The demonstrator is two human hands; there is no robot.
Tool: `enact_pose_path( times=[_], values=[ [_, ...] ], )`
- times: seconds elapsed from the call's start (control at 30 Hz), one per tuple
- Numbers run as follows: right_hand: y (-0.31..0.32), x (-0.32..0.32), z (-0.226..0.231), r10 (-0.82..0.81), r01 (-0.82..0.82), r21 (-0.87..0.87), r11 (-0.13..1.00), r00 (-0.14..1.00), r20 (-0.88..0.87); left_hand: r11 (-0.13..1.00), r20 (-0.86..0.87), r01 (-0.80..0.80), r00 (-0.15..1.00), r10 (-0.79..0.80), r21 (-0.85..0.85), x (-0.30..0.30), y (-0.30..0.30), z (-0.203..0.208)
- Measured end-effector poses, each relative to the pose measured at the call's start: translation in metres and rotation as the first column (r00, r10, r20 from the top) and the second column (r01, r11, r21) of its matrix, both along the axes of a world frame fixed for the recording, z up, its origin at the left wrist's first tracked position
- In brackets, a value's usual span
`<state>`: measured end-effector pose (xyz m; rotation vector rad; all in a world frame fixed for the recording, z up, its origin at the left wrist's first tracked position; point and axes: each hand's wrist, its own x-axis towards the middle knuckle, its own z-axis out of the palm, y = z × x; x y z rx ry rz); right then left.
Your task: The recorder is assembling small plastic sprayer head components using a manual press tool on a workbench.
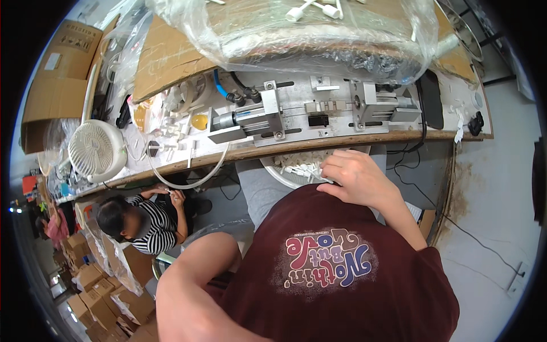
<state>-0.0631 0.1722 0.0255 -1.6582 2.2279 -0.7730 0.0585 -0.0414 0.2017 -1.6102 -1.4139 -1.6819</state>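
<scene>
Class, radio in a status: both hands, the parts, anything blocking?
Right hand in bowl of small white parts. Left hand out of view. Bench edge overhangs bowl.

The long workbench [342,139] carries a metal jig [250,121], a white fan [94,149] — and, seemingly, scattered white plastic parts [174,125].

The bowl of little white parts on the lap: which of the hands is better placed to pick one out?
Probably the right hand: its fingers already rest among the white parts in the bowl. The left hand is out of sight; only that arm's bent elbow shows, low and away from the bowl.
</scene>
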Motion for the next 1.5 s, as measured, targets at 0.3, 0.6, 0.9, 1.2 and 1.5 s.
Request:
enact_pose_path(
  times=[0.3, 0.6, 0.9, 1.2, 1.5],
  values=[
    [-0.005, 0.009, 0.013, 0.025, -0.025, -0.027, 0.999, 1.0, 0.008, 0.961, 0.148, 0.206, 0.973, -0.18, -0.183, 0.022, 0.004, 0.031],
    [-0.002, 0.008, 0.014, -0.029, 0.028, -0.09, 0.996, 1.0, -0.001, 0.851, 0.154, -0.417, 0.863, 0.481, -0.318, 0.039, 0.007, 0.03],
    [-0.018, -0.04, 0.064, -0.219, 0.238, -0.409, 0.881, 0.971, 0.094, 0.946, 0.028, 0.22, 0.975, -0.22, -0.236, 0.012, -0.014, 0.019],
    [-0.063, -0.143, 0.093, -0.577, 0.392, -0.581, 0.713, 0.799, -0.17, 0.915, 0.29, -0.385, 0.895, 0.339, 0.118, -0.019, -0.003, -0.048],
    [-0.091, -0.171, 0.08, -0.462, 0.449, -0.352, 0.822, 0.885, 0.05, -0.043, -0.167, -0.967, -0.001, 0.986, -0.251, -0.183, -0.022, -0.095]
  ],
)
